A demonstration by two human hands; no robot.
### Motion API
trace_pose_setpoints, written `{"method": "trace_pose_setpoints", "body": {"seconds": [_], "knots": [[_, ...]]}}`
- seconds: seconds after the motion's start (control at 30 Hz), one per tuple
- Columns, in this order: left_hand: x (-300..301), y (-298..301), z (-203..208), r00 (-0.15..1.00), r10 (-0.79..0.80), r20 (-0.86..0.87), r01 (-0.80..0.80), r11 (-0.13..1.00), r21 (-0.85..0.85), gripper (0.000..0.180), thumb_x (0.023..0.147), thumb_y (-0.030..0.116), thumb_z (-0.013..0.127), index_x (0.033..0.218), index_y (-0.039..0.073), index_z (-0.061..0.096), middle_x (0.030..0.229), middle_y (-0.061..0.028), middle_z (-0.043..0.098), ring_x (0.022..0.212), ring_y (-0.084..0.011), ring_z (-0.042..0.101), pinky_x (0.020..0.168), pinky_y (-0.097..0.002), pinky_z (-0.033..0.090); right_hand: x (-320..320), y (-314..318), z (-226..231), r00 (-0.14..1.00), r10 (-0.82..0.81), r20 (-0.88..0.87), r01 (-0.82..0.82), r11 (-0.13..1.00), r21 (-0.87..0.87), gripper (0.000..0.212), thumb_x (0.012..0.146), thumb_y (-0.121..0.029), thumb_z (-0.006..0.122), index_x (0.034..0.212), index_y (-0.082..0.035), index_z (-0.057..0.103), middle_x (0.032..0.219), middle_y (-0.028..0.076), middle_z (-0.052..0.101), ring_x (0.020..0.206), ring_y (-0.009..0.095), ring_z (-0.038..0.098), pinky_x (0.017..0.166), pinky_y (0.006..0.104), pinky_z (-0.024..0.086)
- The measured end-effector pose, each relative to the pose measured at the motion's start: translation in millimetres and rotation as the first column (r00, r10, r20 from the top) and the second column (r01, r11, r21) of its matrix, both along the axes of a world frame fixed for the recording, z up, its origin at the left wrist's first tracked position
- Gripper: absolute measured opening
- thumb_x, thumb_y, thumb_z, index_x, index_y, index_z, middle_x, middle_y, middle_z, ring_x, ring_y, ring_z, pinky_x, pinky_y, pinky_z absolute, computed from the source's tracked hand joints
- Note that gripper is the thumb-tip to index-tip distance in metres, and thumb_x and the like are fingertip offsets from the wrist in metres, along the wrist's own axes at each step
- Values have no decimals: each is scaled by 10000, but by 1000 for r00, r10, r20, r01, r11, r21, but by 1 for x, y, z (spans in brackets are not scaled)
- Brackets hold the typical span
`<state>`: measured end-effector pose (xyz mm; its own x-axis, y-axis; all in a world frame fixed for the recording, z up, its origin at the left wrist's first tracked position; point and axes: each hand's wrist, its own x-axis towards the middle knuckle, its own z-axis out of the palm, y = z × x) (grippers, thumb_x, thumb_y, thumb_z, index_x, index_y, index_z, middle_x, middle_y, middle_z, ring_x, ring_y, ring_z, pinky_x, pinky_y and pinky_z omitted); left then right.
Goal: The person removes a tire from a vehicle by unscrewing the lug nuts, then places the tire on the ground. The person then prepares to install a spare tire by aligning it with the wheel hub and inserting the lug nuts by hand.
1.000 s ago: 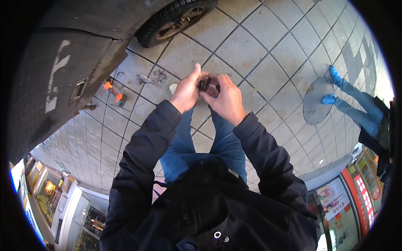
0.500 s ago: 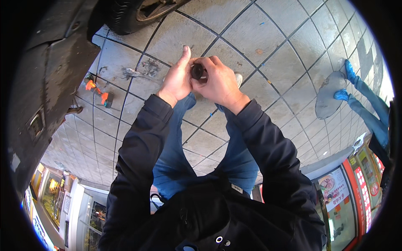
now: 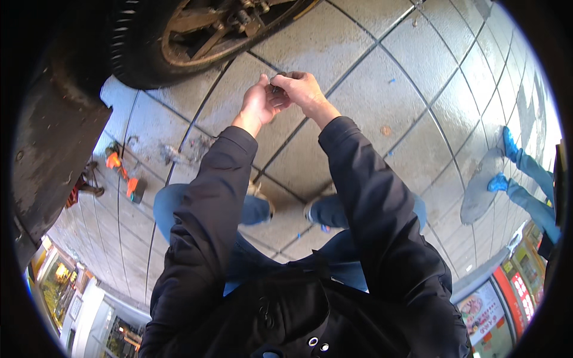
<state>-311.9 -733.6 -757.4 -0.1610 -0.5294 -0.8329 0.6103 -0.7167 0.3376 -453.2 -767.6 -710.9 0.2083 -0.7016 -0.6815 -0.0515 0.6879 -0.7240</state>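
Observation:
My hands meet in front of me, above the paving and close to a vehicle's wheel (image 3: 179,51). My right hand (image 3: 303,95) is closed, its fingertips pinching a small dark round piece (image 3: 276,87), largely covered by the fingers. Beside it my left hand (image 3: 258,102) is cupped, thumb up and fingers curled beneath the right fingertips. Whatever lies in its palm is mostly hidden. The wheel has a black tyre and brownish, dirty spokes.
An orange and black cordless power tool (image 3: 123,173) lies on the tiles to the left, near the vehicle's dark body panel (image 3: 51,143). Dark debris (image 3: 185,149) is scattered by it. At the right stands another person in blue shoe covers (image 3: 501,182). Shopfronts line the lower edges.
I have lowered into a squat, with my knees now spread, and come nearer the wheel. Both hands have moved slightly up and left; the dark piece is now more covered by my fingers.

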Motion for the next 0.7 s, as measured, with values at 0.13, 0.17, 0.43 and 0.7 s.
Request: {"method": "trace_pose_setpoints", "body": {"seconds": [0.13,0.17,0.43,0.7], "knots": [[-24,-46,-78,996,35,81,-24,992,-121,420,1120,361,345,1063,30,598,935,-133,681,879,-277,678,826,-444,564,-20,-45,-78,992,-98,-76,94,994,-56,339,807,-280,765,866,53,747,830,119,737,713,172,689,642,328,563],[-14,-44,-93,995,53,88,-39,987,-155,413,1119,350,348,1062,25,597,948,-137,683,891,-277,681,830,-443,566,-11,-48,-88,991,-78,-106,77,997,-18,342,800,-288,770,867,47,750,829,120,736,714,174,688,647,327,561],[-60,-30,-105,992,18,125,-1,990,-138,301,1064,172,388,1199,-4,593,1175,-175,664,1063,-332,667,975,-504,544,-48,-23,-121,980,-147,-133,156,986,59,396,777,-312,791,869,71,750,826,123,739,722,201,705,677,332,566],[-44,-22,-122,961,-92,261,180,925,-335,317,1001,51,486,1273,-68,593,1205,-180,665,1082,-284,677,988,-420,554,-29,-25,-134,916,-101,-388,102,995,-18,427,770,-328,782,869,85,747,838,179,750,790,248,739,725,345,573]]}}
